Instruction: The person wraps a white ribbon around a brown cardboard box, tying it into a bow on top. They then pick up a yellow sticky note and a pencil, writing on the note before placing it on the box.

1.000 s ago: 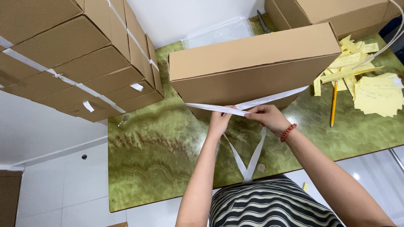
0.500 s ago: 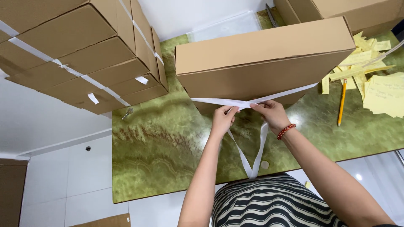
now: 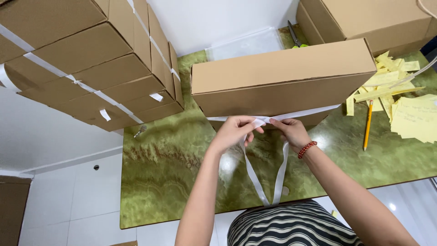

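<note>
From the head camera, your left hand [image 3: 234, 132] and right hand [image 3: 291, 132] meet just in front of the near side of the flat cardboard box [image 3: 282, 77], fingertips close together and pinched on the white strap [image 3: 268, 120]; both hands are narrowed around that strap rather than spread, and neither holds anything else; the strap runs flat along the box's lower front edge, out past your right hand toward the box's right corner, so it appears already passed around the box; below your hands two loose tails [image 3: 268, 182] hang down and come together near your striped shirt [image 3: 291, 228], which suggests the ends are brought together but not yet trimmed; whether a knot is formed under your fingers you cannot tell, as they cover the crossing point; by my reading the wrapping is done and the fastening is in hand, with tightening and tidying the tails left; off to the left of your left hand stands a stack of boxes [image 3: 91, 64] already bound with the same white strap, knots showing; to the right of your right hand, well apart on the green marble table [image 3: 173, 177], lie a pencil [image 3: 368, 124] and yellow paper slips [image 3: 409, 114]; beyond the box, scissors [image 3: 295, 37] rest untouched.
</note>
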